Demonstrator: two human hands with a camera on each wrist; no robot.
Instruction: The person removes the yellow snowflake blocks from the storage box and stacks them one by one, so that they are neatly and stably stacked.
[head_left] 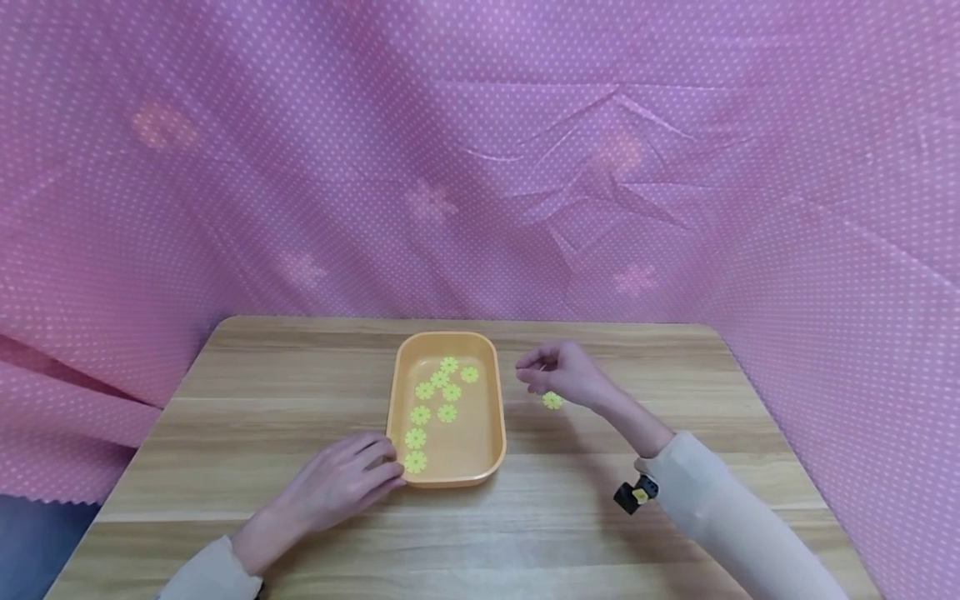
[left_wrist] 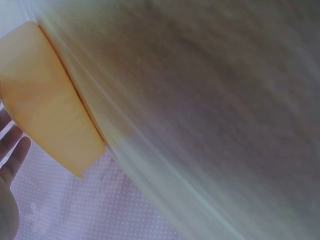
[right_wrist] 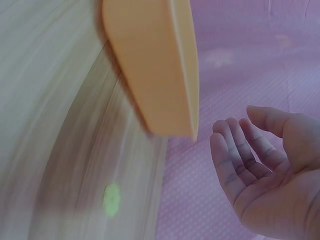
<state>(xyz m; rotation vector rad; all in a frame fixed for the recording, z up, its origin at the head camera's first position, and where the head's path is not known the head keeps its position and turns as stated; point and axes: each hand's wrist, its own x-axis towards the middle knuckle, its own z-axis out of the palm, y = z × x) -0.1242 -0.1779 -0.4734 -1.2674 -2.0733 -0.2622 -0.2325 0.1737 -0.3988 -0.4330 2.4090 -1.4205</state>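
An orange tray (head_left: pixel 498 417) lies at the table's middle and holds several yellow-green flower-shaped pieces (head_left: pixel 447 412). My left hand (head_left: pixel 384 467) rests flat on the table, its fingertips against the tray's near left corner. In the left wrist view only the fingers (left_wrist: pixel 12 150) show beside the tray (left_wrist: pixel 45 110). My right hand (head_left: pixel 534 372) hovers just right of the tray with loosely curled fingers. The right wrist view shows this hand (right_wrist: pixel 245 160) with an empty palm, beyond the tray (right_wrist: pixel 155 65). One more flower piece (head_left: pixel 552 401) (right_wrist: pixel 111 199) lies on the wood under the right hand.
The wooden table (head_left: pixel 300 375) is walled in at the back and both sides by a pink polka-dot cloth (head_left: pixel 480 167). A small black and yellow device (head_left: pixel 636 493) sits at my right wrist. Both wrist views are blurred.
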